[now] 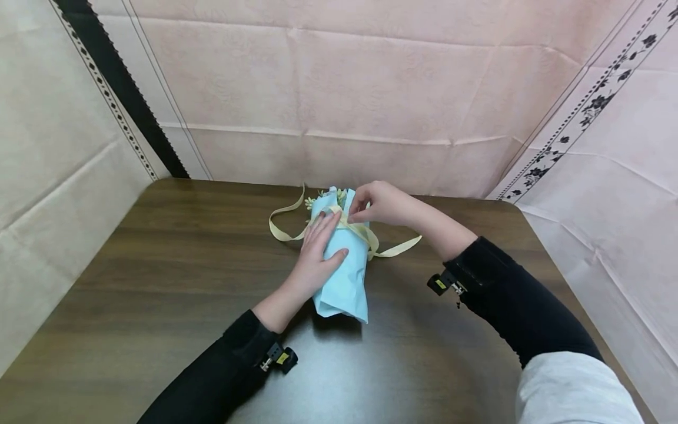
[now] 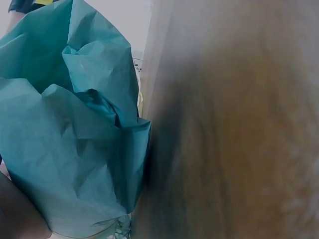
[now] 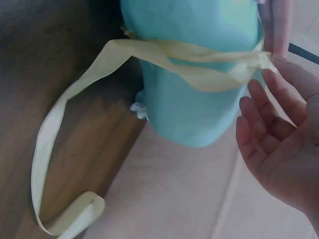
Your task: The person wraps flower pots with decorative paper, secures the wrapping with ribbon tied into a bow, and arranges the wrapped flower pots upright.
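A bouquet in light blue wrapping paper [image 1: 344, 280] lies on the table, with small pale flowers [image 1: 341, 195] showing at its far end. Around its upper part runs a cream ribbon [image 3: 204, 79], whose loose tails spread to both sides. My left hand [image 1: 318, 250] lies along the paper's left side, fingers extended and fingertips at the ribbon. Thumb and forefinger of my right hand [image 1: 386, 203] pinch the ribbon at the front of the wrap. The left wrist view looks into the crumpled open bottom of the blue paper [image 2: 75, 154].
The brown wooden table [image 1: 175, 282] has rounded far corners. Behind it hangs a pale pink cloth [image 1: 371, 88] with fold creases, and patterned cloth borders [image 1: 593, 109] run down at the sides. A small camera [image 1: 281, 358] sits on the left wrist.
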{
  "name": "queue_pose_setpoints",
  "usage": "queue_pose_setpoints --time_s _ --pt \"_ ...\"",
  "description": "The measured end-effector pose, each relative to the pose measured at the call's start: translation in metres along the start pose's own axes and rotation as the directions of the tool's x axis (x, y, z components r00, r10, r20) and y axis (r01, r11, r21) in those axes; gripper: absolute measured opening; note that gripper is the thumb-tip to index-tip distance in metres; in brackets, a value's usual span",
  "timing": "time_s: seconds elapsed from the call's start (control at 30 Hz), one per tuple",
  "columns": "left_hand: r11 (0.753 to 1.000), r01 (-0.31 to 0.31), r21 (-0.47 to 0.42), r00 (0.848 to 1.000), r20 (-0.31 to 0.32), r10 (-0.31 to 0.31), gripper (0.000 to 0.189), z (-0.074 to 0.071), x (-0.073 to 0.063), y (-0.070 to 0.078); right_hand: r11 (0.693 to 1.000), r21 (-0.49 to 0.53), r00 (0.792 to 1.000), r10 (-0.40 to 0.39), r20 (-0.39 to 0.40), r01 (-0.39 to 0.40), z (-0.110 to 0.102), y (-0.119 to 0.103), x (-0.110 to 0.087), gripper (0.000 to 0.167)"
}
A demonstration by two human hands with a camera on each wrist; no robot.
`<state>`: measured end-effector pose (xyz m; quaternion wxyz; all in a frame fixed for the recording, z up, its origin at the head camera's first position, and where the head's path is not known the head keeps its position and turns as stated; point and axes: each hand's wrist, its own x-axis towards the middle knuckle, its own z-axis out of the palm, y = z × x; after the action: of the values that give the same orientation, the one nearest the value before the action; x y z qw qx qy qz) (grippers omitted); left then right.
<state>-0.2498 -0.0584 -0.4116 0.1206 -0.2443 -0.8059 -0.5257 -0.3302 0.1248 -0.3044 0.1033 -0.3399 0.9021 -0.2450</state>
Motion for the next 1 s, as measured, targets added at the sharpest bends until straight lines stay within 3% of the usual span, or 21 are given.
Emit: queue_pose_setpoints --time_s 0.27,0.57,0.77,1.0 --pt "1.000 0.015 -0.027 1.000 0.005 -0.015 0.068 0.000 -0.001 -0.002 0.994 0.108 0.997 -0.029 -0.071 0.037 0.017 0.003 0.000 0.002" --pt "0.990 0.067 -0.126 0.995 -0.066 -0.076 0.068 -0.002 0.001 -0.006 0.959 0.282 0.995 0.026 -0.094 0.002 0.016 -0.001 -0.008 0.003" --pt "0.983 0.061 -0.171 0.994 -0.080 -0.075 0.071 -0.003 -0.001 -0.008 0.895 0.447 0.988 0.087 -0.128 -0.021 0.015 -0.002 -0.016 0.008" --pt "0.994 0.022 -0.109 0.995 -0.090 -0.032 0.064 0.000 -0.005 -0.004 0.789 0.613 0.970 0.114 -0.214 0.043 0.010 -0.009 -0.024 0.008"
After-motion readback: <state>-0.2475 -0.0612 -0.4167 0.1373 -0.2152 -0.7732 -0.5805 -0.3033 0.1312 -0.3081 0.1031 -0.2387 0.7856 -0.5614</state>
